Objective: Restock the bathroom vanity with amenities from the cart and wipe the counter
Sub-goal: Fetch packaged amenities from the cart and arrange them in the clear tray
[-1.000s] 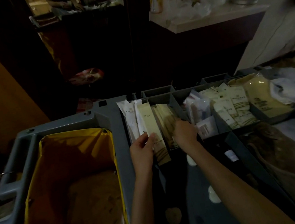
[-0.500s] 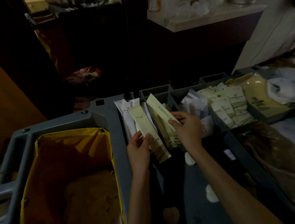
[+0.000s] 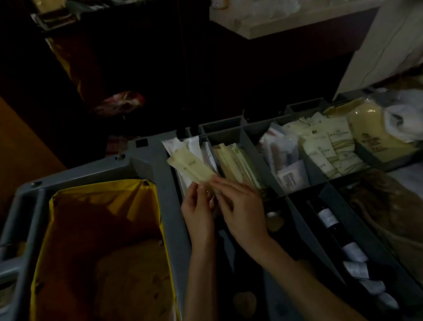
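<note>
The person's left hand [image 3: 198, 211] and right hand [image 3: 240, 205] meet over the grey cart [image 3: 148, 154], both at the near end of the long cream packets [image 3: 189, 166]; the left hand pinches them between thumb and curled fingers, and the right hand's bent fingers close on the same end from the other side; the packets slant up and away to the left, above the leftmost compartment, where white sleeves [image 3: 176, 146] stand; the next compartment to the right holds more cream strips [image 3: 234, 161]; further right lie small white sachets [image 3: 290, 174] and square cream sachets [image 3: 335, 150]; dark bottles [image 3: 328, 219] lie in a near compartment; a yellow bag [image 3: 103, 197] lines the cart's left bin; the vanity surface [image 3: 294, 20] sits well apart at upper right, carrying clear wrapped items too blurred to name.
</note>
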{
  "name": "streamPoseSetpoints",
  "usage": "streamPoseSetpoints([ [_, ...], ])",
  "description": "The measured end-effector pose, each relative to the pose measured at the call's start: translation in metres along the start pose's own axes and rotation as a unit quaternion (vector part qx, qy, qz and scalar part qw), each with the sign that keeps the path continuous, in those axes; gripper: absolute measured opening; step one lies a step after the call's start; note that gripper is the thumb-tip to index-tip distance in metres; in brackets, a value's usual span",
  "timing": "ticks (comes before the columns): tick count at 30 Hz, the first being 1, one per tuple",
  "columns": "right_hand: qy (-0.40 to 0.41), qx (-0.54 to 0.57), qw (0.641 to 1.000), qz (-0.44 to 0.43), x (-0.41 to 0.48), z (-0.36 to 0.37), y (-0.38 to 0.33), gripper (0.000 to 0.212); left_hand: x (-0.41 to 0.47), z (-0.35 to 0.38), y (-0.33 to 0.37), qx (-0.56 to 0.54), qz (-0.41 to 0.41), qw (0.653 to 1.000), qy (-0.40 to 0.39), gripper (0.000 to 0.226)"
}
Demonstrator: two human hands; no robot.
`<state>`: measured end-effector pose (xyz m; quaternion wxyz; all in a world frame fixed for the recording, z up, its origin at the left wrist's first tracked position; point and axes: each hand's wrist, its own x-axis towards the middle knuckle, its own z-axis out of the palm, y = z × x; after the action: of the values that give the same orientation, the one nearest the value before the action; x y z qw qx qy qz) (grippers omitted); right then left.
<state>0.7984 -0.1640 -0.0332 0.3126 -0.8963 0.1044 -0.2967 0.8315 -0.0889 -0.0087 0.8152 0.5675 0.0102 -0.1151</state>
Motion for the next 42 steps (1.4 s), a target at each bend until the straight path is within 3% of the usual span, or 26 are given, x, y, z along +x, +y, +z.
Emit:
streamPoseSetpoints([
  [10,0.025,0.100,0.994,0.018,-0.019,-0.018,0.014,0.029,-0.003,0.007,-0.010,0.049,0.014,0.998,-0.031,0.019],
  [16,0.025,0.223,0.964,0.143,-0.028,-0.047,0.028,0.034,-0.010,0.022,-0.026,0.067,-0.025,0.996,-0.055,0.013],
  [22,0.099,0.154,0.970,0.162,-0.049,-0.084,0.047,0.033,-0.024,0.039,-0.039,0.032,-0.068,0.992,-0.101,0.014],
  [28,0.129,0.239,0.912,0.307,-0.094,-0.116,0.039,0.039,-0.052,0.065,-0.037,-0.009,-0.092,0.987,-0.134,0.017],
  [32,0.123,0.289,0.888,0.336,-0.135,-0.149,0.022,0.051,-0.102,0.085,-0.031,0.001,-0.090,0.979,-0.183,0.018],
  [35,0.186,0.297,0.865,0.360,-0.174,-0.181,0.010,0.051,-0.163,0.094,-0.034,0.004,-0.103,0.973,-0.208,0.020],
  [39,0.310,0.365,0.786,0.392,-0.233,-0.217,-0.010,0.051,-0.244,0.101,-0.043,-0.001,-0.145,0.959,-0.243,0.019],
  [42,0.373,0.358,0.753,0.408,-0.293,-0.248,-0.030,0.031,-0.305,0.095,-0.054,0.004,-0.207,0.934,-0.292,0.025],
])
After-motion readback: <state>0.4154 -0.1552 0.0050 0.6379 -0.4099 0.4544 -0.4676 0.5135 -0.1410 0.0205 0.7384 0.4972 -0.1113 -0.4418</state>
